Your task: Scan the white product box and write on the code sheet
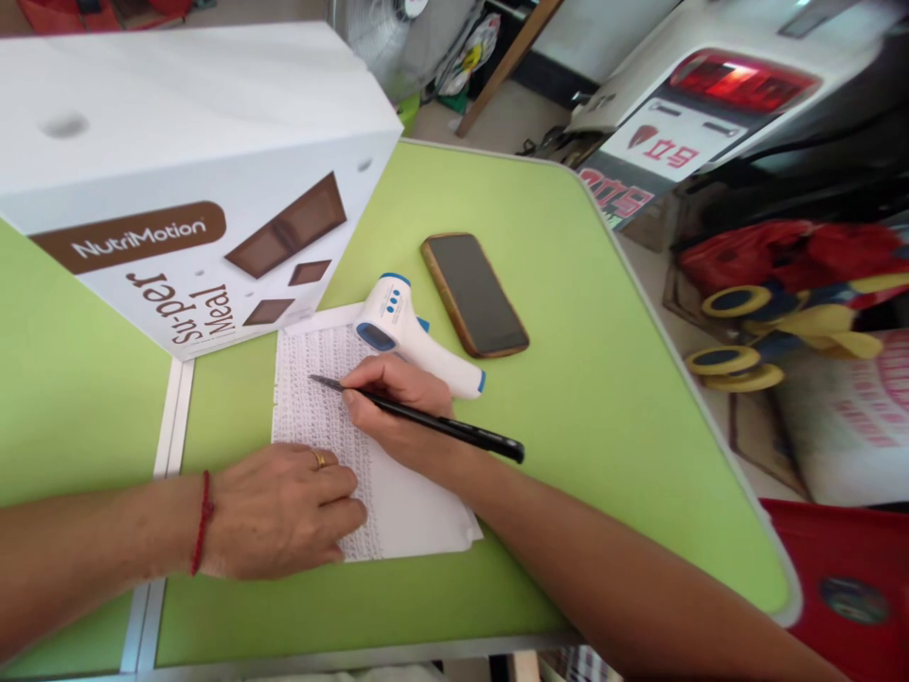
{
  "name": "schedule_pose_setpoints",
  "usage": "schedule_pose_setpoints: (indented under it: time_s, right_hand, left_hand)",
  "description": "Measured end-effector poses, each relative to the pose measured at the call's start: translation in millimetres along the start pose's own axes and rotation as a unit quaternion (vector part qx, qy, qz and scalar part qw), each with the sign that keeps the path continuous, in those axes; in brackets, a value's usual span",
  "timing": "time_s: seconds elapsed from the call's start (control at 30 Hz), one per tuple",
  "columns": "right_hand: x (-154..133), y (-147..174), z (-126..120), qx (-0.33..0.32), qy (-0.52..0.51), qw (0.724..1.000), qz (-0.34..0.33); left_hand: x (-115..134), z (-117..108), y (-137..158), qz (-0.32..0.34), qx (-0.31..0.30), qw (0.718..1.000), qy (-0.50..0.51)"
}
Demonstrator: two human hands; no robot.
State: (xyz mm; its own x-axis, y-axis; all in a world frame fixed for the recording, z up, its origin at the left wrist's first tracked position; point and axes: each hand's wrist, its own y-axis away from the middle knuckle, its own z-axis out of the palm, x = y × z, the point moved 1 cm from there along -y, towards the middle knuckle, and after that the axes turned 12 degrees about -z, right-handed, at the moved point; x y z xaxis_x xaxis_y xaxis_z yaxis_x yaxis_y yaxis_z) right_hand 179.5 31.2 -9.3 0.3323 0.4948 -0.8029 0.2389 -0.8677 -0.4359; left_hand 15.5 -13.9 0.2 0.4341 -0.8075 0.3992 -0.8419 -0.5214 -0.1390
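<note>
A black pen (454,431) is pinched in my right hand (401,403), its tip over a handwritten sheet of paper (418,502). Several rows of small dark writing cover the sheet's left part, while its lower right part is blank. My left hand (288,511) lies palm down across the sheet's lower left edge, fingers loosely bent and holding nothing; a ring and a red cord bracelet are on it. Just beyond my right hand, a white and blue infrared thermometer (408,332) rests partly on the sheet's top edge. A phone (479,298) in a brown case lies beside the thermometer, screen up and dark.
The green folding table (603,417) has a metal seam left of the paper. A large white NutriMotion box (213,170) stands at the back left. Beyond the table are a fan (398,43), a white vehicle with a red tail light (742,83) and a red stool (845,568).
</note>
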Motion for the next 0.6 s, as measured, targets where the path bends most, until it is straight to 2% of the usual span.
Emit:
schedule_pose_setpoints:
  time_s: [0.4, 0.6]
  right_hand:
    - [1.2, 1.9, -0.5, -0.008, 0.015, 1.000, -0.012]
    - [1.2, 1.6, 1.0, 0.025, 0.002, 1.000, 0.011]
  left_hand:
    - [-0.6, -0.1, 0.0, -0.001, -0.004, 1.000, 0.000]
    - [-0.3, -0.3, -0.1, -0.003, -0.005, 1.000, 0.000]
